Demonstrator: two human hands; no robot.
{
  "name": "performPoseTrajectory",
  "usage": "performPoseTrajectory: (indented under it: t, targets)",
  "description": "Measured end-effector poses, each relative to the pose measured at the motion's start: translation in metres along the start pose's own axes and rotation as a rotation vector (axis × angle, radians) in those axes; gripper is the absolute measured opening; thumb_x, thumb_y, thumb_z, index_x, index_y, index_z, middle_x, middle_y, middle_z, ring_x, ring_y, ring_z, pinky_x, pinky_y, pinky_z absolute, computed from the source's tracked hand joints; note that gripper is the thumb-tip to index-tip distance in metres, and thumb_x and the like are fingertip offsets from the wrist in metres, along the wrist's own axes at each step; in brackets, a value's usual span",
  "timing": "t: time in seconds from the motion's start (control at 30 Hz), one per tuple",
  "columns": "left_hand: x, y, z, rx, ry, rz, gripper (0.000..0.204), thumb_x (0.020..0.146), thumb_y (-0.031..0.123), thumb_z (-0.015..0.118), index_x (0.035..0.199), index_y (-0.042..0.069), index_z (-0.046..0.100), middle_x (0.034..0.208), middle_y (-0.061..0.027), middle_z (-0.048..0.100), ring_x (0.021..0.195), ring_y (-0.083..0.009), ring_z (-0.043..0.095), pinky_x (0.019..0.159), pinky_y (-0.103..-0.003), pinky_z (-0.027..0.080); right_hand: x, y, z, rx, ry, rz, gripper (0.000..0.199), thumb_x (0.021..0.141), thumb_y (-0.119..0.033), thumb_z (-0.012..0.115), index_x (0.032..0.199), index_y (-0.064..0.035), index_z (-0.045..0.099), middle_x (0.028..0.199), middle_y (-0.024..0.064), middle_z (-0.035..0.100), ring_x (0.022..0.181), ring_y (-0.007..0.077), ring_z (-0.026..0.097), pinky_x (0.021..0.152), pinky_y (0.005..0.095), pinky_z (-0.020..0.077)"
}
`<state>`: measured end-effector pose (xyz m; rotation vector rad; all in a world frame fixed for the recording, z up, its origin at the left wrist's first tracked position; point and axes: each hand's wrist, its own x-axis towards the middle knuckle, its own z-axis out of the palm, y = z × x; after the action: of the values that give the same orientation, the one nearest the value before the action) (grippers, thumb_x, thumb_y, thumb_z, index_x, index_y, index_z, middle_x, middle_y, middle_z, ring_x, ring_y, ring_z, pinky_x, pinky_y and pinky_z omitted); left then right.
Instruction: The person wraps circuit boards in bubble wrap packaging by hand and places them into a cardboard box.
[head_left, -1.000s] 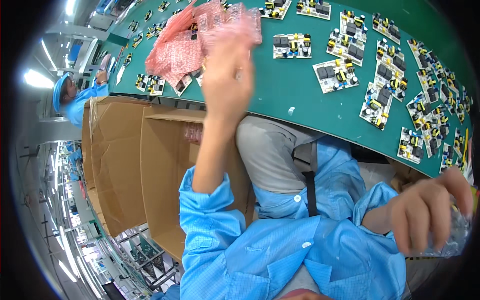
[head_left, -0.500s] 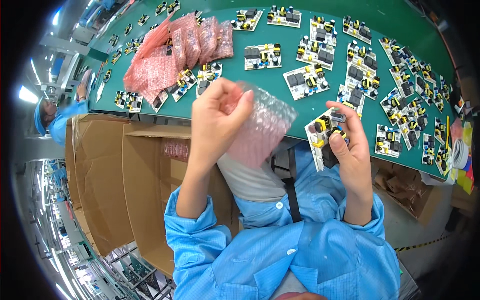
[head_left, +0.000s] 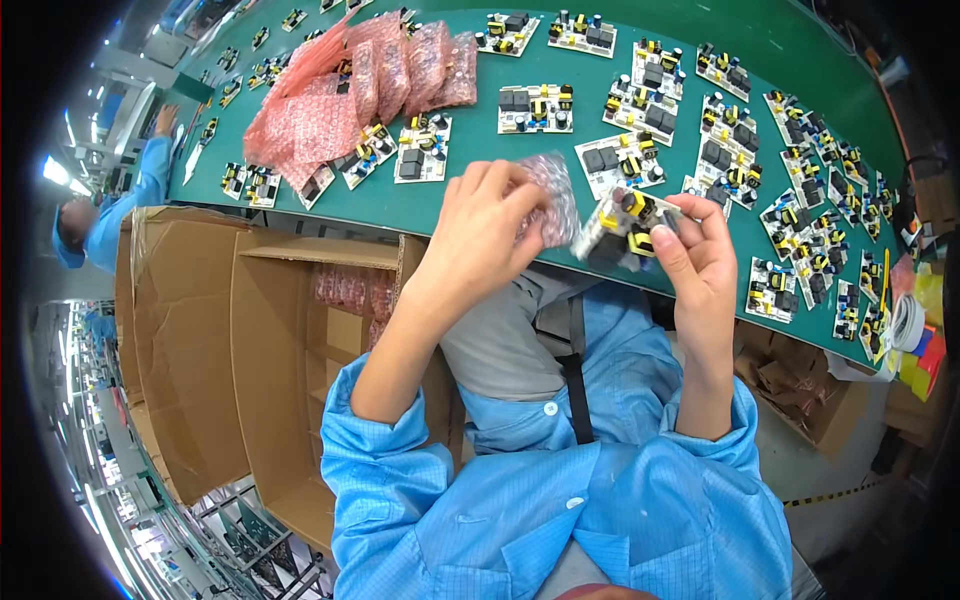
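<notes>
The green tabletop point(head_left: 475, 135) spans 12 o'clock, with a carton point(head_left: 270, 390) at 9; near the tabletop's edge, the left hand point(head_left: 485, 228) curls closed on a bubble pouch point(head_left: 557, 198), likely soft, light and slippery, best pinched at its rim. Towards 2 o'clock, the right hand point(head_left: 703, 255), thumb and fingers part-closed, grips a tilted board point(head_left: 632, 215) just beside the pouch, probably light, stiff and fragile, best taken by its edges.

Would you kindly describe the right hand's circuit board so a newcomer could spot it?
At the near edge of the green table, look for the right hand. It holds a white circuit board with yellow parts. Unlike the boards lying on the table, it is held up, tilted.
</notes>
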<state>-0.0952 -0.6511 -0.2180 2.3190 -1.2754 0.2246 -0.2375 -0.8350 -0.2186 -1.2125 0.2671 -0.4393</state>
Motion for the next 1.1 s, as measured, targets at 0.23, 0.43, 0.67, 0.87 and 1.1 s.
performPoseTrajectory:
  t: [0.23, 0.43, 0.67, 0.87, 1.1]
  targets:
    - [-0.003, 0.005, 0.001, -0.073, -0.023, 0.004, 0.017, 0.077, 0.006, 0.068, 0.093, 0.004, 0.064, 0.092, -0.0109, 0.059, 0.092, -0.0304, 0.056, 0.082, -0.040, 0.046, -0.003, 0.002, 0.002, -0.418, -0.026, -0.065, 0.034, 0.082, -0.010, 0.077, 0.107, -0.0030, 0.056, 0.103, 0.0056, 0.069, 0.097, 0.0123, 0.065, 0.081, 0.0272, 0.0466]
    - [-0.006, 0.005, 0.012, -0.194, -0.058, -0.088, 0.013, 0.078, 0.007, 0.069, 0.087, 0.003, 0.061, 0.078, -0.0084, 0.058, 0.074, -0.0247, 0.060, 0.068, -0.037, 0.049, 0.003, -0.019, -0.003, -0.657, -0.020, -0.098, 0.040, 0.083, -0.011, 0.074, 0.120, -0.0040, 0.060, 0.098, 0.0111, 0.074, 0.092, 0.0154, 0.069, 0.077, 0.0301, 0.0519]
    - [-0.007, 0.004, 0.017, -0.217, -0.031, -0.129, 0.012, 0.076, 0.006, 0.069, 0.084, 0.003, 0.060, 0.077, -0.0082, 0.058, 0.070, -0.0228, 0.060, 0.064, -0.035, 0.050, 0.010, -0.029, -0.025, -0.869, -0.086, -0.219, 0.037, 0.078, -0.012, 0.079, 0.111, -0.0002, 0.068, 0.086, 0.0056, 0.063, 0.070, 0.0131, 0.056, 0.064, 0.0264, 0.0488]
    - [-0.006, 0.005, 0.017, -0.172, 0.036, -0.112, 0.015, 0.076, 0.008, 0.070, 0.087, 0.003, 0.059, 0.081, -0.0085, 0.059, 0.079, -0.0251, 0.059, 0.073, -0.037, 0.049, 0.008, -0.033, -0.030, -0.658, -0.141, 0.023, 0.050, 0.079, -0.009, 0.078, 0.124, 0.0016, 0.059, 0.086, 0.0028, 0.063, 0.070, 0.0061, 0.054, 0.063, 0.0215, 0.0456]
    - [-0.007, 0.003, 0.020, -0.138, -0.002, -0.139, 0.016, 0.075, 0.008, 0.071, 0.084, 0.004, 0.058, 0.079, -0.0081, 0.058, 0.078, -0.0250, 0.059, 0.073, -0.038, 0.049, 0.003, -0.034, -0.034, -0.632, -0.184, 0.170, 0.055, 0.082, -0.006, 0.074, 0.132, 0.0009, 0.053, 0.081, 0.0002, 0.060, 0.070, 0.0051, 0.057, 0.064, 0.0203, 0.0469]
